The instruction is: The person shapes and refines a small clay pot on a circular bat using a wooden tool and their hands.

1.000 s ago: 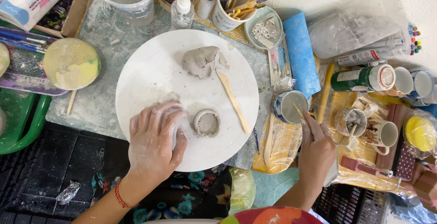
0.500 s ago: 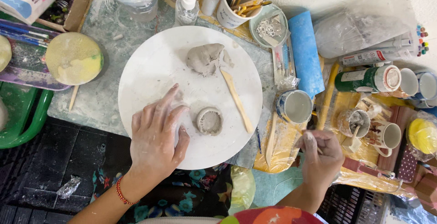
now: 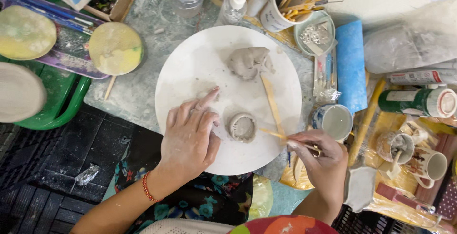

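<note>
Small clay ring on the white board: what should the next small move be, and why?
Probably bring the thin wooden stick in the right hand a little left onto the small clay ring. Its tip points at the ring's right edge but seems just short of it, while the left hand rests flat on the round white board beside the ring, steadying it.

Both my arms are bare, no sleeves anywhere near the wrists. My left hand (image 3: 190,139) has a thin red beaded bracelet (image 3: 148,187) sitting snug around the wrist, and the fingers are dusted pale grey with dried clay. My right hand (image 3: 323,160) has nothing on it, no rings or bands that I can see, just the same chalky smears on the fingertips. Down at the bottom edge you can see my clothes: dark fabric with a teal and red floral print (image 3: 209,200).
</note>
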